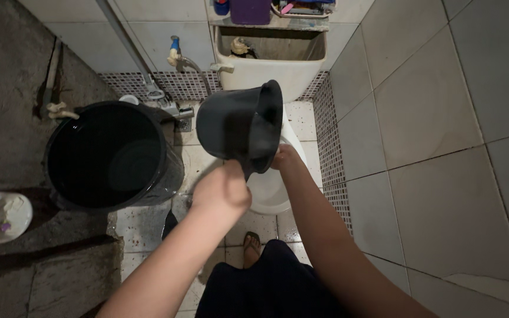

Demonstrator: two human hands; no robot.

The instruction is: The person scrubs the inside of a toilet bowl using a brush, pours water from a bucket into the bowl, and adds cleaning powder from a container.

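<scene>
With both forearms stretched forward, the left hand point(222, 191) is clenched on the handle of a tilted dark scoop point(240, 126) over the white toilet bowl point(272, 194), while the right hand point(283, 158) steadies its rim with curled fingers.

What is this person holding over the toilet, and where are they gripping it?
A dark plastic dipper: the left hand is closed around its handle, while the right hand touches its lower rim.

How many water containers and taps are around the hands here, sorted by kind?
Dippers: 1, dark, tilted, in both hands
Buckets: 1, black
Taps: 1
Toilet bowls: 1, white
Total: 4
</scene>
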